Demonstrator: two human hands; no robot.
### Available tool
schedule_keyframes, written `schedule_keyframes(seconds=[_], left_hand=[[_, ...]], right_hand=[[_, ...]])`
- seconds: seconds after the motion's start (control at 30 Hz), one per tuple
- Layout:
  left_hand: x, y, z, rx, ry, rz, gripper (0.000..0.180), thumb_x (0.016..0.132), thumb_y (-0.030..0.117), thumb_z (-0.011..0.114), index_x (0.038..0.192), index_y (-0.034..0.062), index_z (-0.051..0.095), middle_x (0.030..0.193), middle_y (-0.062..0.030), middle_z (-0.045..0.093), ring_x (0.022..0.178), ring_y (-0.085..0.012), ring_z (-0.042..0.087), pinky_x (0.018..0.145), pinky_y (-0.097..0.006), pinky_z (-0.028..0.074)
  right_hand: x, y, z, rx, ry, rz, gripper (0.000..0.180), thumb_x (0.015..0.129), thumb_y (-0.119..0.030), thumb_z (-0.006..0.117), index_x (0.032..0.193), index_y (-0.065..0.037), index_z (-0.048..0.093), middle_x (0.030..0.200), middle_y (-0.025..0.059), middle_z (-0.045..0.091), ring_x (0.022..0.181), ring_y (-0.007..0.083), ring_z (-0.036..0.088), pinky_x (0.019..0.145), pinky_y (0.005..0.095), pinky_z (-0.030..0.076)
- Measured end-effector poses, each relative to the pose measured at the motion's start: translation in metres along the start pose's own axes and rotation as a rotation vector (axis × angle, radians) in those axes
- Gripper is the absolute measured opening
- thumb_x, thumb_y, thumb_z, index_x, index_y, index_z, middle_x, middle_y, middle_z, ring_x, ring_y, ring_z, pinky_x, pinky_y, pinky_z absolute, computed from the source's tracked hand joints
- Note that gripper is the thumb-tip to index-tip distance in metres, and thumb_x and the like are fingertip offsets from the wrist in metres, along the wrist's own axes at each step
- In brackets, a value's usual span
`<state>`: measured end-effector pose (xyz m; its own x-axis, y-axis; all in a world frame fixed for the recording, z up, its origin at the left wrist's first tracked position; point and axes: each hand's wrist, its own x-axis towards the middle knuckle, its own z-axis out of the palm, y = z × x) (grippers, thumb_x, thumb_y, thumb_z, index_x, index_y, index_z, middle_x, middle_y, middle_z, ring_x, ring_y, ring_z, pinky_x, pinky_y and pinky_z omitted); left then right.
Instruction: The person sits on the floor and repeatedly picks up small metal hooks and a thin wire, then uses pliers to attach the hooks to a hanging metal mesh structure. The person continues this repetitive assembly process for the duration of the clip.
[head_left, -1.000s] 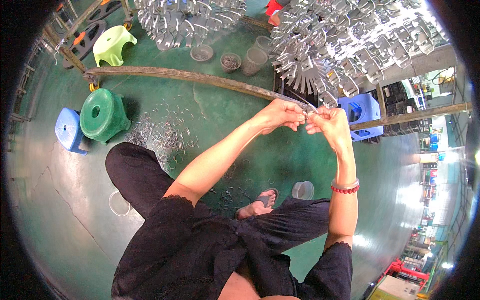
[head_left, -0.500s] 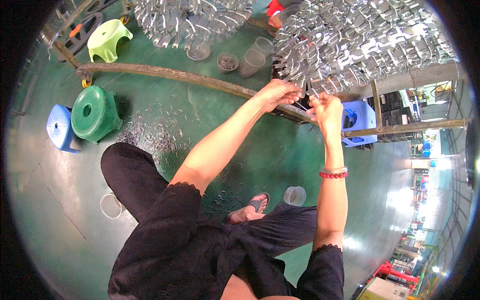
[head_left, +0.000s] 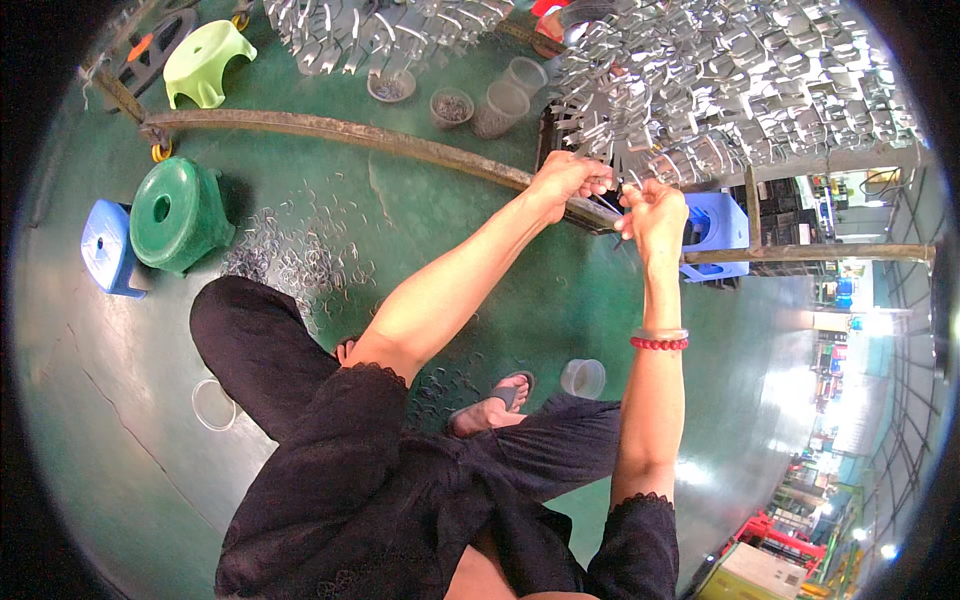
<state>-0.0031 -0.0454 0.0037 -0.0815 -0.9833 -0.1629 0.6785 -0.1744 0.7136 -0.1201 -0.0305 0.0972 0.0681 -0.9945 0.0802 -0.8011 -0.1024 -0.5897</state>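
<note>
Both hands are raised, close together, at the lower edge of a dense hanging mass of shiny curved metal strips (head_left: 735,85). My left hand (head_left: 572,184) is closed in a pinch, its fingertips at the tip of one hanging metal strip. Just beside it, my right hand (head_left: 655,218) is closed too, thumb and fingers pressed together. A small thin dark piece shows below its fingers, but what it grips is too small to make out. On my right wrist are a red bead bracelet (head_left: 660,343) and a pale bangle.
A rusty metal bar (head_left: 340,128) crosses ahead. Stools, green (head_left: 178,213), blue (head_left: 108,248) and lime (head_left: 208,65), stand left. Small curved metal pieces (head_left: 300,255) litter the floor. Clear tubs (head_left: 500,110) sit beyond the bar; another cup (head_left: 583,378) is near my foot. A blue-violet stool (head_left: 718,235) stands right.
The view has shifted slightly. My hands remain at the edge of the strips, with the fingertips slightly closer together. The thin rod-like piece between them shows less now.
</note>
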Motion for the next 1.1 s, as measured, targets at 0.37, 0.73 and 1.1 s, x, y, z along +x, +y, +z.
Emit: schedule_keyframes(seconds=[0.37, 0.73, 1.1], left_hand=[[-0.004, -0.017, 0.005, -0.083, -0.015, -0.035, 0.018, 0.080, 0.012, 0.063, 0.089, -0.0032, 0.063, 0.080, -0.0091, 0.065, 0.067, -0.0127, 0.060, 0.059, -0.023, 0.045], [-0.008, -0.016, 0.003, -0.016, 0.039, 0.040, 0.011, 0.076, 0.013, 0.066, 0.072, 0.0031, 0.062, 0.067, -0.0024, 0.059, 0.059, -0.0086, 0.051, 0.052, -0.022, 0.037], [-0.011, -0.014, 0.002, 0.011, -0.023, 0.095, 0.013, 0.077, 0.021, 0.065, 0.074, 0.0077, 0.063, 0.070, 0.0019, 0.060, 0.063, -0.0060, 0.050, 0.052, -0.021, 0.034]], right_hand=[[-0.010, -0.006, 0.007, -0.052, 0.093, 0.035, 0.021, 0.081, -0.009, 0.060, 0.066, 0.005, 0.059, 0.051, 0.0114, 0.058, 0.041, 0.0153, 0.057, 0.038, 0.0289, 0.044], [-0.016, -0.004, 0.010, 0.161, 0.114, 0.030, 0.022, 0.083, -0.009, 0.059, 0.067, 0.006, 0.057, 0.060, 0.0119, 0.062, 0.038, 0.0127, 0.054, 0.031, 0.0245, 0.036], [-0.040, -0.013, 0.006, 0.123, 0.262, -0.007, 0.025, 0.085, -0.016, 0.058, 0.097, 0.005, 0.064, 0.058, 0.0083, 0.061, 0.039, 0.0106, 0.053, 0.033, 0.0251, 0.038]])
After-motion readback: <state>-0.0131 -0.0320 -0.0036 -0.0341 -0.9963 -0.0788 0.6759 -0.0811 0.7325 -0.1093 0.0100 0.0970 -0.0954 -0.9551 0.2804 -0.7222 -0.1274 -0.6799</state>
